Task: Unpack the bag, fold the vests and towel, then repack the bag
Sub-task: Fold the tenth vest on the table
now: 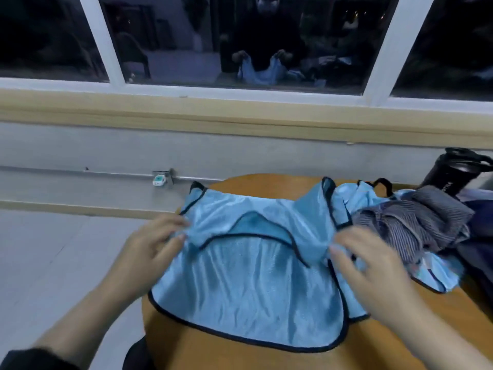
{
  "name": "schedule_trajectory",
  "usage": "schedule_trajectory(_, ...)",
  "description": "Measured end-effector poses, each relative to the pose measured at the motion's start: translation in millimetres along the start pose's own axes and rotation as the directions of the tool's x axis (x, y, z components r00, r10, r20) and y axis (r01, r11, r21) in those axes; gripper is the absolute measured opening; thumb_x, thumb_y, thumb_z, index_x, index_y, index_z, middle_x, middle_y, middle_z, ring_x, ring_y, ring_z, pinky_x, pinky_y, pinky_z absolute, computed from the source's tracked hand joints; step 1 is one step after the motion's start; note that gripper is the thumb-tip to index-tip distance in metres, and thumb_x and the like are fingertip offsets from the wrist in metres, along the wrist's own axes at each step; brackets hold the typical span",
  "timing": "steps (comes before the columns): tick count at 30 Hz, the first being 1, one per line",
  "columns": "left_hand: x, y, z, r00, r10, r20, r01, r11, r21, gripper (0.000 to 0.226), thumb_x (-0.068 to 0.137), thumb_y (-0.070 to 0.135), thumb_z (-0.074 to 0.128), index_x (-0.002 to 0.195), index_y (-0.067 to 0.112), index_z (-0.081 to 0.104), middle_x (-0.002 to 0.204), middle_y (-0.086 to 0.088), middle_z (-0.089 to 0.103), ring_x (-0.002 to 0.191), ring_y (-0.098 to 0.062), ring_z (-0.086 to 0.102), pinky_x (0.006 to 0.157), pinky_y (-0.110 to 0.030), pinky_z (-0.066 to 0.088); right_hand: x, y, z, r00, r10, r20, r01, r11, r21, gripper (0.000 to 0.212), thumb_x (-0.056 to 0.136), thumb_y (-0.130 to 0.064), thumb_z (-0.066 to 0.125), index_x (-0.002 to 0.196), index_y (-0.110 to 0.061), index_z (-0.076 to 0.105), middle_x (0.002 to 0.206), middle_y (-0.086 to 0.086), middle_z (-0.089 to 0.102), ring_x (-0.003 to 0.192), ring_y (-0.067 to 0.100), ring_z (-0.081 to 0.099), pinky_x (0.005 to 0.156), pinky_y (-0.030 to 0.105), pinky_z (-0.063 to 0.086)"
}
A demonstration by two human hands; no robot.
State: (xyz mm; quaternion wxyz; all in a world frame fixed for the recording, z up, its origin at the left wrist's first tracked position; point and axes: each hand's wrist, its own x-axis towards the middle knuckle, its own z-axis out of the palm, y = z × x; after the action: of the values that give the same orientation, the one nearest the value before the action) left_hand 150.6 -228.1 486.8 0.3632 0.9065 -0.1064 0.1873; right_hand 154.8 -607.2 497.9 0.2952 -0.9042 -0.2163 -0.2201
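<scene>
A dark window point(240, 41) with white frames runs above a pale wooden sill, and below it a round orange-brown table point(266, 353) fills the lower middle of the head view. Spread flat across the table lies a light blue vest point(248, 276) with black trim, its hem toward the person and its shoulder straps doubled over toward the middle, apparently so the top can be folded down. To its right, a second blue vest point(354, 193) lies crumpled under a heap of grey striped cloth point(410, 225), probably the towel, seemingly set aside to wait its turn. A black bottle point(450, 172) stands behind that heap at the table's far edge. The left hand point(152, 247) pinches the spread vest's left shoulder between thumb and fingers. The right hand point(370, 263) is blurred; its fingers rest at the right shoulder, but whether they grip the cloth I cannot tell. No bag can be made out for certain.
</scene>
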Motion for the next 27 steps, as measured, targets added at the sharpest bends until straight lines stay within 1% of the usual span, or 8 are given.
schedule_trajectory(5, -55.1, -41.3, 13.9, 0.894, 0.006, 0.449, -0.114, 0.970, 0.214, 0.043, 0.097, 0.071, 0.034, 0.072, 0.052, 0.063, 0.120, 0.034, 0.059, 0.113, 0.010, 0.053, 0.100, -0.028, 0.039, -82.6, 15.1, 42.6, 0.886, 0.119, 0.449, -0.051, 0.986, -0.162, 0.053, 0.091, -0.083, 0.036, 0.080, -0.035, 0.057, 0.093, -0.024, 0.045, 0.087, -0.006, 0.044, 0.079, 0.028, 0.040)
schedule_trajectory(7, -50.5, -40.9, 15.3, 0.918, 0.050, 0.393, -0.180, 0.936, 0.302, 0.056, 0.098, 0.073, 0.029, 0.070, 0.045, 0.069, 0.113, 0.024, 0.067, 0.102, 0.005, 0.058, 0.092, -0.033, 0.043, -82.0, 12.1, 39.1, 0.797, 0.223, 0.561, -0.037, 0.946, -0.323, 0.061, 0.077, -0.097, 0.029, 0.093, -0.046, 0.058, 0.100, -0.030, 0.044, 0.096, -0.006, 0.042, 0.090, 0.025, 0.035)
schedule_trajectory(11, -22.5, -9.0, 41.3, 0.990, 0.129, 0.047, -0.138, 0.928, 0.347, 0.066, 0.103, 0.063, 0.028, 0.074, 0.022, 0.071, 0.085, 0.012, 0.067, 0.079, -0.015, 0.062, 0.075, -0.035, 0.048, -54.4, -6.1, 32.3, 0.952, 0.107, 0.287, -0.018, 0.954, -0.299, 0.043, 0.099, -0.069, 0.034, 0.087, -0.041, 0.062, 0.092, -0.025, 0.050, 0.090, 0.002, 0.048, 0.083, 0.029, 0.039)
schedule_trajectory(14, -18.0, 17.7, 89.4, 0.982, -0.098, 0.159, 0.022, 0.907, 0.421, 0.055, 0.101, 0.061, 0.036, 0.133, 0.026, 0.064, 0.137, 0.003, 0.061, 0.129, -0.022, 0.055, 0.107, -0.045, 0.038, -35.0, -1.7, 57.7, 0.960, -0.039, 0.278, 0.112, 0.962, -0.250, 0.011, 0.098, -0.033, 0.065, 0.104, -0.032, 0.073, 0.117, -0.014, 0.064, 0.109, 0.016, 0.063, 0.095, 0.033, 0.047)
schedule_trajectory(18, -29.7, 19.4, 125.8, 0.874, -0.376, 0.308, 0.143, 0.804, 0.577, 0.073, 0.101, 0.069, 0.017, 0.162, 0.031, 0.004, 0.171, 0.000, -0.002, 0.157, -0.019, -0.006, 0.124, -0.055, -0.003, -1.8, 10.5, 86.1, 0.939, -0.009, 0.345, 0.110, 0.955, -0.274, 0.065, 0.083, 0.009, 0.063, 0.138, -0.025, 0.060, 0.147, -0.001, 0.052, 0.139, 0.022, 0.047, 0.120, 0.039, 0.023)
schedule_trajectory(22, -18.5, -1.2, 122.0, 0.872, -0.307, 0.380, 0.056, 0.835, 0.547, 0.076, 0.098, 0.073, 0.012, 0.163, 0.033, 0.006, 0.170, 0.006, -0.006, 0.156, -0.013, -0.009, 0.125, -0.051, -0.008, 46.2, 25.3, 91.0, 0.884, 0.180, 0.431, 0.003, 0.920, -0.391, 0.081, 0.089, 0.004, 0.046, 0.159, -0.031, 0.025, 0.163, -0.004, 0.026, 0.153, 0.017, 0.018, 0.127, 0.045, 0.004)
schedule_trajectory(25, 0.4, -20.4, 116.2, 0.877, -0.236, 0.418, -0.014, 0.858, 0.514, 0.076, 0.097, 0.076, 0.017, 0.162, 0.036, 0.011, 0.170, 0.012, -0.002, 0.156, -0.008, -0.007, 0.126, -0.047, -0.008, 66.8, 33.9, 89.7, 0.817, 0.303, 0.491, -0.054, 0.887, -0.458, 0.078, 0.093, -0.004, 0.045, 0.160, -0.032, 0.017, 0.155, 0.001, 0.038, 0.142, 0.024, 0.038, 0.114, 0.048, 0.034)
schedule_trajectory(27, 15.5, -33.5, 113.5, 0.876, -0.187, 0.444, -0.060, 0.872, 0.487, 0.075, 0.097, 0.076, 0.020, 0.162, 0.038, 0.013, 0.169, 0.015, 0.000, 0.155, -0.005, -0.005, 0.126, -0.044, -0.008, 74.3, 38.0, 88.1, 0.791, 0.326, 0.517, -0.036, 0.869, -0.493, 0.065, 0.095, -0.005, 0.043, 0.153, -0.032, 0.032, 0.133, 0.002, 0.054, 0.118, 0.028, 0.057, 0.094, 0.045, 0.049)
